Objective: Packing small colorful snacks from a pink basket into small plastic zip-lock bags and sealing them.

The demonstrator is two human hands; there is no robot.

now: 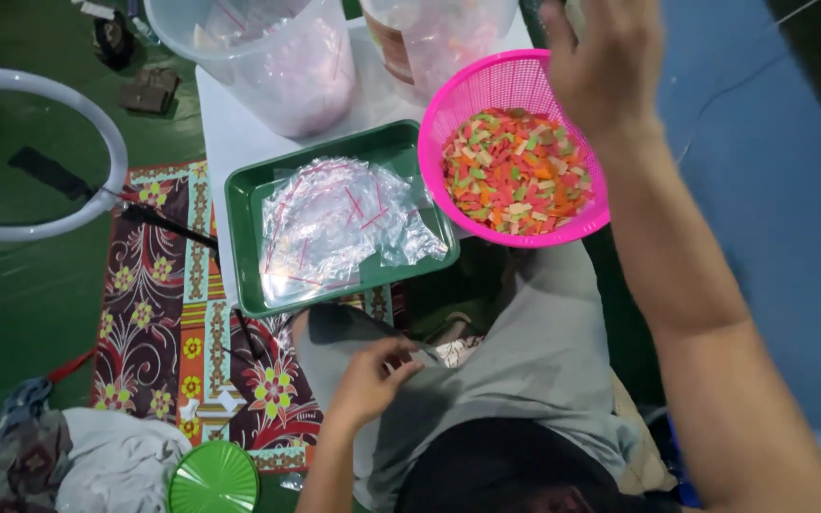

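Over the far rim of the round pink plastic mesh basket [525, 152], heaped with small red, orange, green and cream snack pieces, the right hand [605, 62] reaches with fingers loosely bent, touching the rim by the look of it, though whether it grips I cannot tell. Down at the lap, well apart from the basket, the left hand [372, 380] pinches its fingertips together on something small and thin that I cannot make out. Just left of the basket sits the rectangular green plastic tray [244, 204] holding clear zip bags [334, 223], between the two hands, nearer the left one
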